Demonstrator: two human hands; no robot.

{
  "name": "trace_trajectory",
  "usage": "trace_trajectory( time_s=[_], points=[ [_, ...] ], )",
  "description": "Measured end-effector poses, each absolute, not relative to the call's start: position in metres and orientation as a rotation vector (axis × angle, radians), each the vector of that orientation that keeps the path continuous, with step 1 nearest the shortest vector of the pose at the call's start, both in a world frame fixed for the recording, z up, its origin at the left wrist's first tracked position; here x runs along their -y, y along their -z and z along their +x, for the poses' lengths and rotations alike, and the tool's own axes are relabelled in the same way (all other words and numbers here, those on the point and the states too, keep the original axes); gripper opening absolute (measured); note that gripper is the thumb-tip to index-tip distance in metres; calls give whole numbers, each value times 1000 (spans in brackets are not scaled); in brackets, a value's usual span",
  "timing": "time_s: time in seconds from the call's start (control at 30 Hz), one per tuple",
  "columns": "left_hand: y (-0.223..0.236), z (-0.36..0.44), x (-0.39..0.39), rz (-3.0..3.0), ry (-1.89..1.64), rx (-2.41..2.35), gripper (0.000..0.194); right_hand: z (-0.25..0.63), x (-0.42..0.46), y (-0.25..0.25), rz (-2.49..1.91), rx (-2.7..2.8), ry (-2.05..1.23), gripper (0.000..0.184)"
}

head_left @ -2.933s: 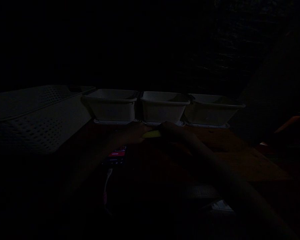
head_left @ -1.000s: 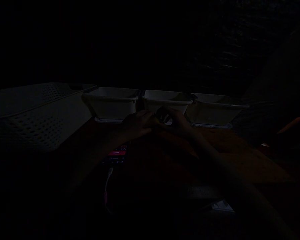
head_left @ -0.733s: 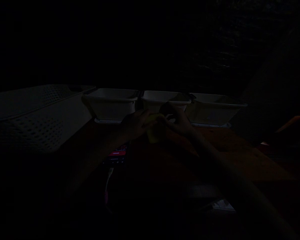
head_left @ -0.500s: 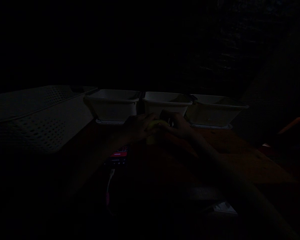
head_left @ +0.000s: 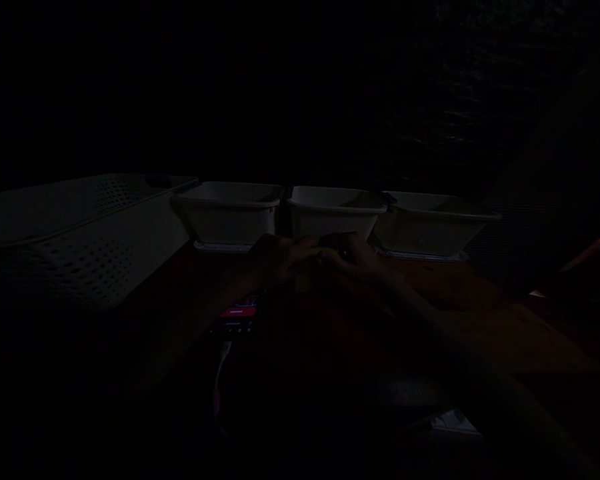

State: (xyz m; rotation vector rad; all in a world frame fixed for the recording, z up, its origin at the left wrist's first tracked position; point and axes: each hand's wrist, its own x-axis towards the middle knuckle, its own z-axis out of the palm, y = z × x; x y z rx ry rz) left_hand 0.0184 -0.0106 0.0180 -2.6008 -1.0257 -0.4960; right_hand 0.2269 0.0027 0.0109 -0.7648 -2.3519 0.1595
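Note:
The view is very dark. My left hand [head_left: 281, 260] and my right hand [head_left: 359, 259] meet over the table, in front of the middle bin. Between their fingers shows a small yellow-green thing [head_left: 311, 253], its kind too dim to make out. Both hands have their fingers curled about it, the left from the left side and the right from the right. Fingers cover much of it. Below my left forearm lies a lit phone [head_left: 239, 312] with a red band on its screen.
Behind my hands stand three pale bins, a left bin [head_left: 235, 223], a middle bin [head_left: 337, 212] and a right bin [head_left: 427, 233]. A large white basket with holes [head_left: 145, 243] is at the left. A cable [head_left: 221, 363] runs from the phone across the wooden table [head_left: 505, 333].
The whole view has shifted slightly downward. My hands stay together on the yellow-green thing, of which less shows now.

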Motion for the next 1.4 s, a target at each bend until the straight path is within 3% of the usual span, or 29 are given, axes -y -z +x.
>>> trace_trajectory(
  time_s=[0.27, 0.57, 0.77, 0.93, 1.2, 1.4],
  points=[
    [-15, 22, 9, -2612, 542, 1011, 33, 223, -6, -7, -813, 2283, -168, 48],
    [-7, 24, 5, -2494, 665, 1000, 32, 214, -5, -6, -962, 2192, -7, 62],
    [-5, 22, 3, -2455, 655, 969, 33, 217, -3, -5, -904, 2203, -51, 54],
    [-10, 17, 1, -2363, 730, 1075, 35, 217, -3, -6, -782, 2179, -269, 38],
    [-14, 18, 6, -2254, 924, 1139, 49, 218, -15, 10, -812, 2190, -418, 52],
    [-12, 15, 5, -2333, 924, 1048, 50, 224, -21, 10, -865, 2285, -208, 40]
  ],
)
